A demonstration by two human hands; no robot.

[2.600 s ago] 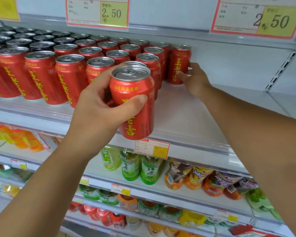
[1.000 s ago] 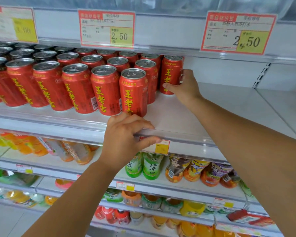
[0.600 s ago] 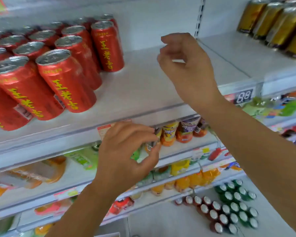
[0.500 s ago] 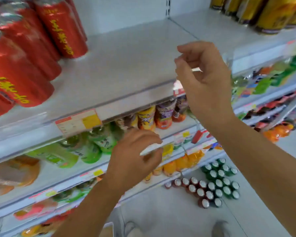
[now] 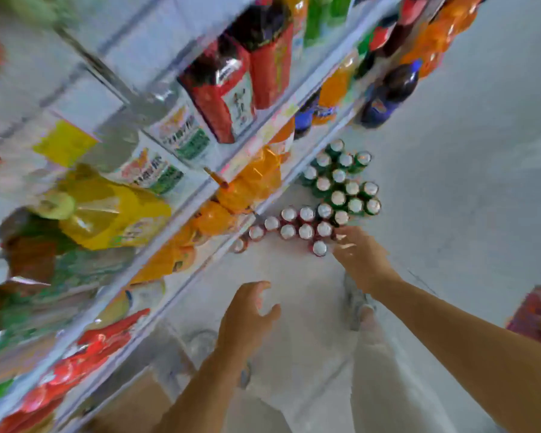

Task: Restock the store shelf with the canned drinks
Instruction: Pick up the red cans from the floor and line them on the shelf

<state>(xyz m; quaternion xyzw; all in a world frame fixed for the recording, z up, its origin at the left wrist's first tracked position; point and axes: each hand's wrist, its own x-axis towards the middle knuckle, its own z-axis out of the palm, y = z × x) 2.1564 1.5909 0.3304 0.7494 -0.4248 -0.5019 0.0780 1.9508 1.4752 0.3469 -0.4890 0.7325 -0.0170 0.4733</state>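
Looking down now: red cylindrical metal cans with silver tops (image 5: pixel 297 227) stand clustered on the smooth pale floor (image 5: pixel 469 189), green silver-topped cans (image 5: pixel 344 182) packed just beyond. My right hand (image 5: pixel 358 256) is at their near edge, fingers spread and blurred; I can't tell contact. My left hand (image 5: pixel 247 314) hangs nearer, loosely curled, empty.

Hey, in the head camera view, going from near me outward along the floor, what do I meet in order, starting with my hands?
Left hand → right hand, its fingers at the near edge of the cans → red cans → green cans → dark bottle by the shelf foot.
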